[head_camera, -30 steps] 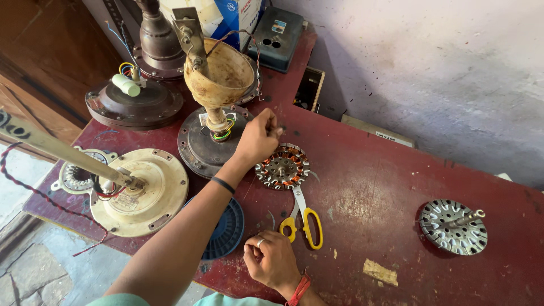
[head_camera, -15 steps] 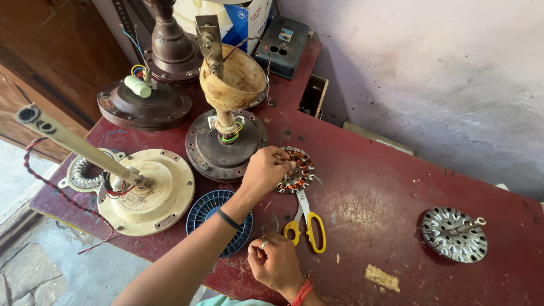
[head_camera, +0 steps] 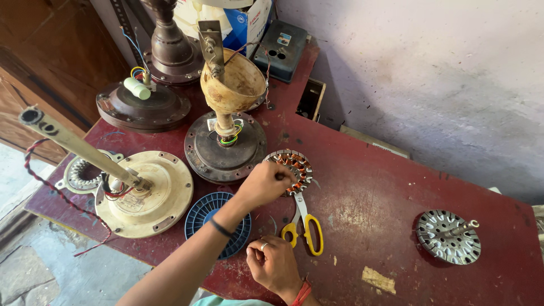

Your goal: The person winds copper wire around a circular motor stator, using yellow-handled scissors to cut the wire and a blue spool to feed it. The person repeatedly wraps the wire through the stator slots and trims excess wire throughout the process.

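1. The left hand has come down off the dark fan motor and now grips the rim of the copper-wound stator mid-bench
2. The right hand stays near the edge, fingers curled shut, holding nothing visible
3. Yellow scissors lie between them; work has shifted to the stator
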